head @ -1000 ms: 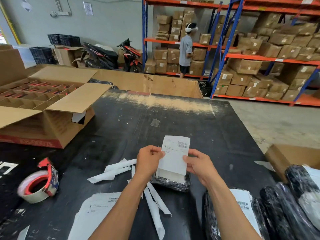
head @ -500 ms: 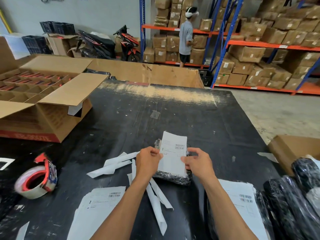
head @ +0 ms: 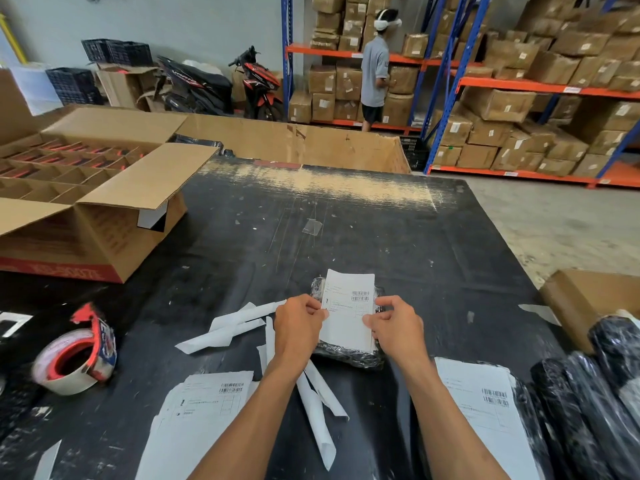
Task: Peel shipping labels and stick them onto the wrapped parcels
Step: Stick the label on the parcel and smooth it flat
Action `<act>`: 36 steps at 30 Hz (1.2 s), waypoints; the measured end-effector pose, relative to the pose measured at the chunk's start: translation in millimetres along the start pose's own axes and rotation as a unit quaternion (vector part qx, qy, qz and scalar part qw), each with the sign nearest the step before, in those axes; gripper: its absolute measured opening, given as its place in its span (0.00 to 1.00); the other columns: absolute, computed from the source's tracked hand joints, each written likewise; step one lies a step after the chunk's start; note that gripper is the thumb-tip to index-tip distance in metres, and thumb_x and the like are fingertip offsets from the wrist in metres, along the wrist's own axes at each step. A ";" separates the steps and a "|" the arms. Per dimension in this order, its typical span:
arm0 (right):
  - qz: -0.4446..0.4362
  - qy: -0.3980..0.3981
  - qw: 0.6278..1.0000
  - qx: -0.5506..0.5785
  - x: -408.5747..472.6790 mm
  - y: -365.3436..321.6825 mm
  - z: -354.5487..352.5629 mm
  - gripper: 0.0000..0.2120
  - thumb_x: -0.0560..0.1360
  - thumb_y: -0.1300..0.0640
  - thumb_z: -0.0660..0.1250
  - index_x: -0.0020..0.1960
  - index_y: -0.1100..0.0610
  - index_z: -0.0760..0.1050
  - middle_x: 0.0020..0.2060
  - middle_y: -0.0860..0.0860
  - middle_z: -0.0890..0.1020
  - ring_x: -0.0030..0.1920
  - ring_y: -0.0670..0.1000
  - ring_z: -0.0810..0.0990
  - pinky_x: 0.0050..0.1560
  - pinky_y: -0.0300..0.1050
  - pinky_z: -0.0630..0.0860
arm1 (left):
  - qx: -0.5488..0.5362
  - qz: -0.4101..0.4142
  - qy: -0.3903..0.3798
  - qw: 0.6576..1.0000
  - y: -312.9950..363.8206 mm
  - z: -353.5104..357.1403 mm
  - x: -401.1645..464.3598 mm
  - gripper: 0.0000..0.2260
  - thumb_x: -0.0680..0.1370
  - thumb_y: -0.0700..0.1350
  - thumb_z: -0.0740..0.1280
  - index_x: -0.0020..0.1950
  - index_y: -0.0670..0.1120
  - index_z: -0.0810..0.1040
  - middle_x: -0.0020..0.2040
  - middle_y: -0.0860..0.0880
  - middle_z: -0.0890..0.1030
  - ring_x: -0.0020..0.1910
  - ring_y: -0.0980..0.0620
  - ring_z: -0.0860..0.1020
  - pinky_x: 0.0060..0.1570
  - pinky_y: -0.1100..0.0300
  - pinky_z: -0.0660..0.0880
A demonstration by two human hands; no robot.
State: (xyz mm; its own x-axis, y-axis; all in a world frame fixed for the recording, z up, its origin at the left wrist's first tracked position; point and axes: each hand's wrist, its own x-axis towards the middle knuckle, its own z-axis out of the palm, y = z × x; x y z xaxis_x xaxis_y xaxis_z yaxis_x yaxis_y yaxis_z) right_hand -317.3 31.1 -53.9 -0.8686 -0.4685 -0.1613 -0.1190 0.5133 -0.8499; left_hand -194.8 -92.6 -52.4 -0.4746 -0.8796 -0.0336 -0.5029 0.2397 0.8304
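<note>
A white shipping label with a barcode lies over a small parcel wrapped in black plastic on the black table. My left hand pinches the label's left edge. My right hand pinches its right edge. The label's far end sticks out past the parcel's far side. A stack of unpeeled labels lies near my left forearm. A larger wrapped parcel bearing a label sits under my right forearm.
Curled backing strips litter the table left of my hands. A tape dispenser sits at the left. An open carton with dividers stands behind it. More black parcels and a cardboard box are at the right. A person stands at the far shelves.
Both hands have lowered the label from upright above the parcel down onto its top. The parcel has stayed in place.
</note>
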 end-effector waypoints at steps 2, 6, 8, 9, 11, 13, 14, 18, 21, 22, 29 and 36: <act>-0.005 0.002 1.000 -0.006 -1.2 -0.5 0.1 0.14 0.76 0.60 0.74 0.59 0.54 0.77 0.42 0.49 0.85 0.43 0.50 0.84 0.39 0.41 0.78 | 0.005 0.015 0.008 1.000 -0.2 0.5 -1.6 0.05 0.76 0.44 0.75 0.50 0.44 0.85 0.39 0.53 0.81 0.41 0.53 0.80 0.45 0.61 0.75; -0.008 0.000 1.000 -0.022 -4.1 -2.4 -0.4 0.16 0.77 0.58 0.73 0.62 0.55 0.76 0.45 0.50 0.85 0.45 0.48 0.83 0.37 0.37 0.74 | 0.004 0.051 0.023 0.998 -3.9 5.1 -6.7 0.03 0.77 0.42 0.73 0.48 0.44 0.83 0.38 0.54 0.81 0.39 0.56 0.79 0.39 0.65 0.72; -0.005 -0.012 0.999 -0.034 -5.5 -3.1 -2.4 0.18 0.77 0.55 0.74 0.64 0.54 0.75 0.46 0.48 0.85 0.47 0.48 0.83 0.39 0.39 0.74 | -0.012 0.074 0.029 0.997 -8.0 7.7 -9.8 0.02 0.78 0.42 0.72 0.48 0.44 0.83 0.38 0.55 0.81 0.38 0.58 0.79 0.36 0.70 0.71; -0.003 -0.026 0.999 -0.035 -6.2 -3.6 -4.5 0.19 0.76 0.53 0.75 0.64 0.53 0.74 0.46 0.47 0.84 0.47 0.48 0.83 0.41 0.40 0.75 | -0.023 0.088 0.031 0.995 -10.2 8.6 -11.5 0.02 0.78 0.42 0.72 0.49 0.44 0.83 0.38 0.56 0.81 0.39 0.59 0.79 0.37 0.72 0.72; -0.002 -0.067 0.997 -0.027 -7.9 -5.0 -9.7 0.27 0.71 0.51 0.80 0.64 0.51 0.71 0.47 0.45 0.83 0.49 0.47 0.83 0.45 0.40 0.76 | -0.051 0.115 0.027 0.992 -15.1 9.1 -14.8 0.03 0.79 0.41 0.71 0.52 0.46 0.83 0.41 0.57 0.81 0.41 0.59 0.80 0.39 0.73 0.73; -0.011 -0.105 0.994 -0.026 -9.3 -4.8 -11.9 0.36 0.66 0.52 0.84 0.67 0.49 0.68 0.48 0.44 0.81 0.48 0.44 0.82 0.49 0.39 0.77 | -0.080 0.123 0.010 0.989 -21.0 8.4 -15.6 0.09 0.78 0.41 0.71 0.58 0.47 0.82 0.43 0.56 0.82 0.41 0.59 0.80 0.42 0.72 0.74; -0.017 -0.116 0.993 -0.029 -10.6 -4.7 -11.9 0.39 0.65 0.54 0.84 0.69 0.50 0.67 0.48 0.43 0.81 0.47 0.42 0.82 0.48 0.37 0.76 | -0.088 0.123 -0.005 0.988 -25.0 8.1 -14.6 0.13 0.77 0.42 0.73 0.62 0.48 0.80 0.44 0.54 0.82 0.41 0.58 0.80 0.42 0.71 0.74; -0.045 -0.111 0.992 -0.037 -14.1 -2.0 -8.9 0.44 0.64 0.60 0.84 0.74 0.53 0.65 0.47 0.43 0.80 0.45 0.39 0.80 0.39 0.29 0.73 | -0.077 0.126 -0.059 0.987 -31.9 5.4 -11.2 0.24 0.74 0.41 0.75 0.69 0.50 0.76 0.47 0.52 0.81 0.40 0.58 0.77 0.43 0.72 0.73; -0.040 -0.112 0.993 -0.029 -15.9 -1.8 -9.6 0.43 0.66 0.62 0.83 0.75 0.53 0.65 0.49 0.45 0.79 0.45 0.41 0.79 0.42 0.30 0.73 | -0.068 0.128 -0.057 0.988 -30.4 4.8 -11.9 0.24 0.76 0.39 0.73 0.71 0.49 0.75 0.48 0.51 0.80 0.43 0.54 0.77 0.49 0.63 0.77; -0.039 -0.108 0.993 -0.030 -17.1 -1.1 -10.9 0.43 0.66 0.62 0.82 0.75 0.52 0.64 0.52 0.47 0.78 0.47 0.43 0.79 0.46 0.31 0.74 | -0.059 0.133 -0.047 0.988 -30.9 5.6 -13.5 0.23 0.76 0.38 0.71 0.71 0.48 0.74 0.51 0.50 0.80 0.46 0.53 0.77 0.53 0.58 0.77; -0.295 -0.071 0.930 -0.209 -31.9 7.6 0.5 0.25 0.83 0.46 0.63 0.78 0.48 0.67 0.78 0.44 0.65 0.79 0.46 0.59 0.77 0.45 0.59 | -0.009 0.116 -0.039 0.992 -38.0 17.7 -10.3 0.23 0.86 0.49 0.54 0.80 0.45 0.60 0.80 0.50 0.62 0.79 0.52 0.57 0.78 0.55 0.54; -0.230 -0.176 0.880 -0.377 -1.9 -2.1 32.3 0.25 0.85 0.41 0.39 0.82 0.38 0.49 0.82 0.39 0.46 0.82 0.48 0.39 0.80 0.54 0.33 | -0.028 0.110 -0.074 0.991 -50.0 27.5 -7.5 0.23 0.86 0.52 0.50 0.82 0.49 0.57 0.80 0.53 0.61 0.78 0.58 0.60 0.73 0.69 0.54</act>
State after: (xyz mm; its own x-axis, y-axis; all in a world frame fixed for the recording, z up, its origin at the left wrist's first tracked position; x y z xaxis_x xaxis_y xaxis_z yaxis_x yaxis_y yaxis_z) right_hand -299.8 7.7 -68.1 -0.4586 -0.8767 -0.1454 -0.8191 0.4805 -0.3134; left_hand -186.0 -86.7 -109.0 -0.6709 -0.7378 0.0742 -0.3370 0.3925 0.8558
